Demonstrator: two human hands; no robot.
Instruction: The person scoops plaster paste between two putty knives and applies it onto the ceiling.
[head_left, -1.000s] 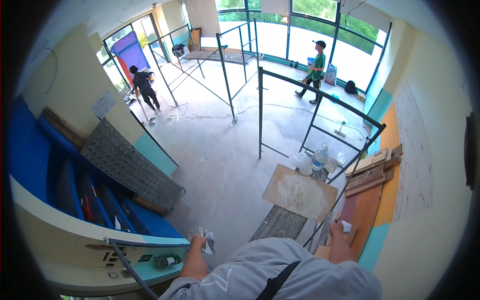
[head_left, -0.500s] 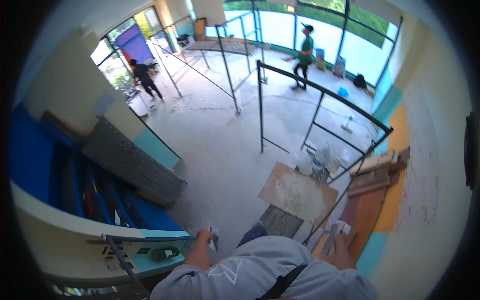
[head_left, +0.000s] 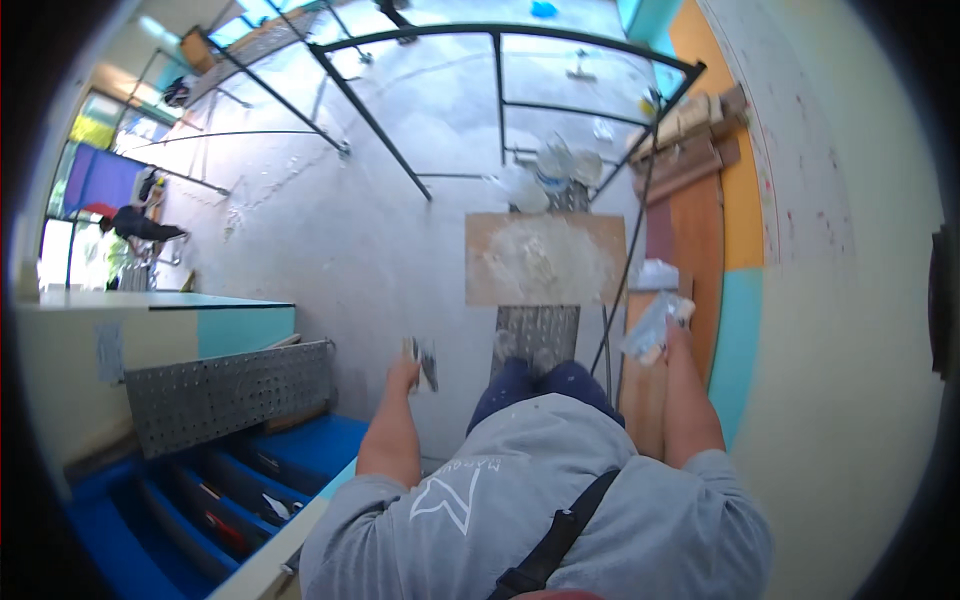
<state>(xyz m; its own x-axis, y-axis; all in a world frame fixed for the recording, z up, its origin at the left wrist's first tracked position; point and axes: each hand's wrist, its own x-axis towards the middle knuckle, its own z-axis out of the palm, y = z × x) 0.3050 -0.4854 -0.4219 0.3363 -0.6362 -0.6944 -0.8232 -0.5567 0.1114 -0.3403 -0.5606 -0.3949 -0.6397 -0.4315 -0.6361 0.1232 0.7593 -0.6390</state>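
Note:
My left hand is closed round a putty knife, its grey blade pointing away over the floor. On the other side my right hand grips a flat plastering trowel with a pale wooden handle. The trowel is tilted and looks smeared; it is held out near the right wall. Ahead of my legs lies a brown board coated with whitish plaster. It rests across a perforated metal plank, on which my feet stand.
A dark metal scaffold frame rises ahead, beside clear plastic jugs. Wood planks lean along the right wall. Blue stairs and another perforated plank are on the left. A person bends far left; another's legs show at the top.
My view has swung left and downward, so the board and my legs show more fully. Both hands now reach farther forward, still holding their tools. The far-left person bends over more.

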